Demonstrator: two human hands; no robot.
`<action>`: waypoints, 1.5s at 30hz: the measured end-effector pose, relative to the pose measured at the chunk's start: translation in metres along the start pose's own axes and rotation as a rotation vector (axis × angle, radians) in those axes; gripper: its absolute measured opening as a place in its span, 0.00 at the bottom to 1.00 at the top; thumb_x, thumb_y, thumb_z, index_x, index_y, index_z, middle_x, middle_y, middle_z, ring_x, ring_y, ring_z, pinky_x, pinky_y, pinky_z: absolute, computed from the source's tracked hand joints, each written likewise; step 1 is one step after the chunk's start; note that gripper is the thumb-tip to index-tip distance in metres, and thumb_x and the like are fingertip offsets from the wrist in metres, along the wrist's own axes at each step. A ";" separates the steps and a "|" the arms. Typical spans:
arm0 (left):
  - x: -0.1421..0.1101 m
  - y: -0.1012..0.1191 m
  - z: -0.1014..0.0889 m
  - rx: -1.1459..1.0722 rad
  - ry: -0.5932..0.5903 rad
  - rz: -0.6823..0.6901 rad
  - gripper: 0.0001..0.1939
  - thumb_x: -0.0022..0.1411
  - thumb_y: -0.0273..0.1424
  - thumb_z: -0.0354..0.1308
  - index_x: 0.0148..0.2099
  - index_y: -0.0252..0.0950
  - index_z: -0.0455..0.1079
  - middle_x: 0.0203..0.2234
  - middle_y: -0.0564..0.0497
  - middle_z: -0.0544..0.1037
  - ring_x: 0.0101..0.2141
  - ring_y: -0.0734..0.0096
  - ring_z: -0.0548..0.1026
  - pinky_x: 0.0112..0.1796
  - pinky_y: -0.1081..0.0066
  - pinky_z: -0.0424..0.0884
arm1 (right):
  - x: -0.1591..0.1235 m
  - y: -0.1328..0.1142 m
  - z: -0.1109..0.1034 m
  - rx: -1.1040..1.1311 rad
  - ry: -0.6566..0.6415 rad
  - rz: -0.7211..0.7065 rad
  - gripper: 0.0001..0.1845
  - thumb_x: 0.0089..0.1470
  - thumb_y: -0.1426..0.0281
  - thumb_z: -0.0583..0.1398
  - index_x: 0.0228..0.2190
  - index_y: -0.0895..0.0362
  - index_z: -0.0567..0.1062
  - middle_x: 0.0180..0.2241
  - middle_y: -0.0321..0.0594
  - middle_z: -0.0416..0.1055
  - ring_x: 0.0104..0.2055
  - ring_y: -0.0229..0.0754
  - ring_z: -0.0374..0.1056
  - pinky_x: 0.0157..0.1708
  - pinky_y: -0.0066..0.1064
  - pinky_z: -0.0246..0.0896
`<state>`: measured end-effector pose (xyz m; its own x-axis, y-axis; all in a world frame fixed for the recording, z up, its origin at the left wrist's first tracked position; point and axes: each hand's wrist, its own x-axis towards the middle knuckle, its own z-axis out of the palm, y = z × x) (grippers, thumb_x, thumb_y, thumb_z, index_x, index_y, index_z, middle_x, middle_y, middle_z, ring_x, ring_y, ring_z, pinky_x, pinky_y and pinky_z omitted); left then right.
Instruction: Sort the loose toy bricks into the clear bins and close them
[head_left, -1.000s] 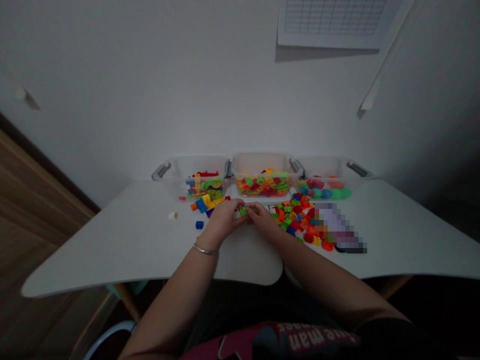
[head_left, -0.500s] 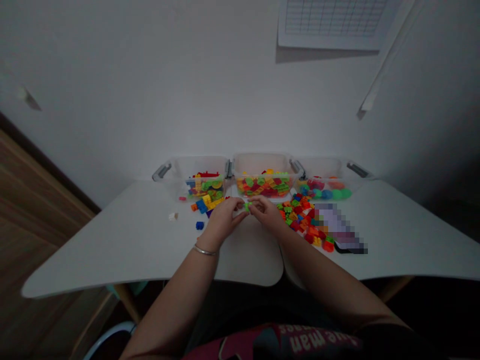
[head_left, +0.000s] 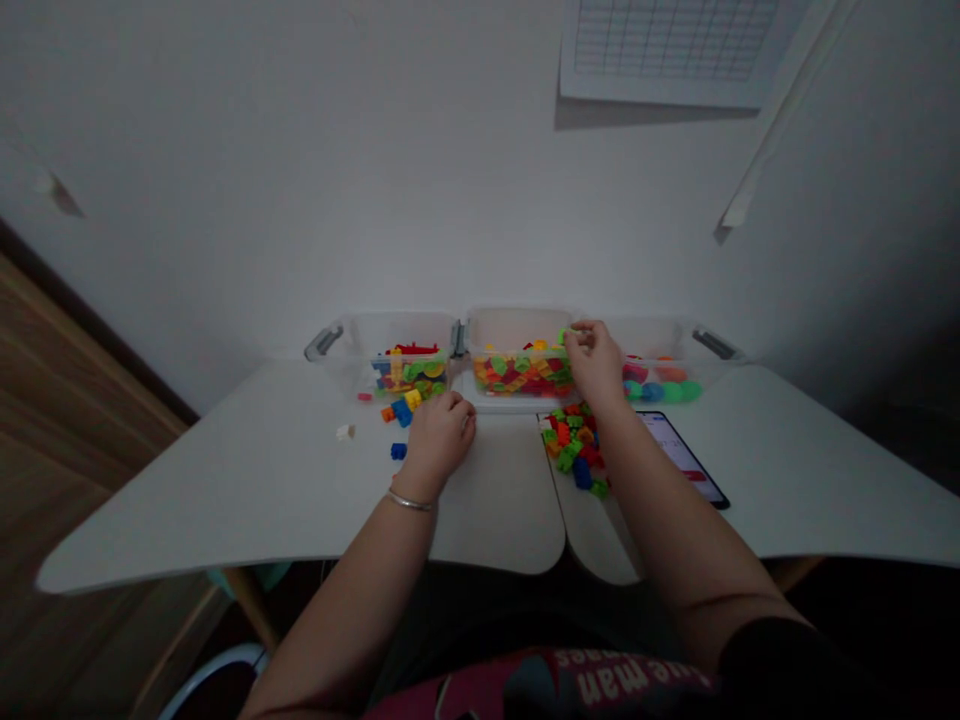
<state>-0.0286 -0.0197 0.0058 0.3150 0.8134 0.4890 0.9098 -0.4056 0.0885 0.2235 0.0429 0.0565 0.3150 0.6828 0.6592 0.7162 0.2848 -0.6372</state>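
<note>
My right hand (head_left: 596, 365) is raised at the right end of the middle clear plastic bin (head_left: 517, 325). Its fingertips pinch a light green toy building brick (head_left: 565, 336) over that bin's rim. Inside the bin lie many red, yellow and green bricks. On the table in front of the bins rests my left hand (head_left: 442, 435), its fingers curled under; whatever they hold, if anything, is hidden. Just left of it are a joined group of yellow, blue and orange bricks (head_left: 403, 410) and a single blue brick (head_left: 398, 451).
A left bin (head_left: 352, 340) holds mixed bricks, and a right bin (head_left: 660, 335) holds round coloured pieces. Right of centre lies a heap of loose bricks (head_left: 574, 440), partly behind my right forearm. Beside it lies a phone (head_left: 686, 460). A white piece (head_left: 346, 432) sits at the left.
My hands have parted from around the small green brick. The right one has risen up and right to the middle bin with a green brick. The left has dropped slightly down and left.
</note>
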 end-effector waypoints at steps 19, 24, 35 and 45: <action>-0.001 0.001 0.004 0.055 -0.007 -0.186 0.17 0.62 0.34 0.55 0.50 0.32 0.75 0.53 0.38 0.73 0.55 0.49 0.67 0.56 0.55 0.64 | -0.012 0.003 0.000 -0.414 -0.168 -0.224 0.23 0.64 0.65 0.46 0.38 0.60 0.79 0.43 0.51 0.78 0.48 0.53 0.68 0.57 0.50 0.52; -0.001 -0.001 0.005 -0.016 0.053 -0.148 0.13 0.62 0.32 0.54 0.45 0.34 0.77 0.48 0.41 0.75 0.52 0.53 0.69 0.56 0.56 0.64 | -0.013 0.009 -0.001 -0.299 -0.145 -0.245 0.22 0.64 0.63 0.47 0.41 0.58 0.78 0.50 0.48 0.76 0.53 0.53 0.66 0.63 0.58 0.41; -0.001 0.002 0.005 -0.054 0.110 -0.112 0.12 0.61 0.30 0.55 0.42 0.36 0.77 0.48 0.42 0.75 0.57 0.50 0.64 0.59 0.53 0.61 | -0.055 -0.018 -0.006 -0.013 0.070 -0.374 0.16 0.62 0.64 0.50 0.47 0.54 0.72 0.53 0.47 0.71 0.59 0.50 0.62 0.64 0.58 0.43; -0.007 0.007 0.005 0.074 0.159 -0.345 0.22 0.59 0.34 0.56 0.53 0.30 0.73 0.58 0.34 0.67 0.64 0.39 0.55 0.63 0.43 0.50 | -0.110 -0.012 0.036 0.031 -0.375 -0.478 0.22 0.56 0.69 0.56 0.53 0.61 0.71 0.57 0.52 0.67 0.62 0.52 0.57 0.64 0.51 0.52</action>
<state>-0.0233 -0.0262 -0.0011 -0.0532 0.8197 0.5703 0.9740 -0.0834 0.2108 0.1577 -0.0115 -0.0223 -0.2824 0.6632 0.6931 0.7037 0.6343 -0.3202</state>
